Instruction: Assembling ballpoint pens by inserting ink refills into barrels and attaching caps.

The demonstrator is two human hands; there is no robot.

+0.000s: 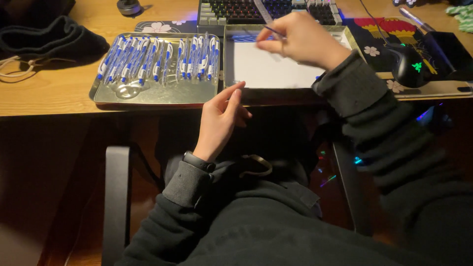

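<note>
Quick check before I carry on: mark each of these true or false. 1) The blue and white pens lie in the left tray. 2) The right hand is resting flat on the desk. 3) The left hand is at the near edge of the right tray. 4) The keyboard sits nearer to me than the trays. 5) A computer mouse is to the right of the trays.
1) True: the pens lie in a row in the left tray.
2) False: the right hand is raised over the right tray, pinching a thin, blurred object.
3) True: the left hand is there, empty.
4) False: the keyboard lies beyond the trays.
5) True: the mouse.
</note>
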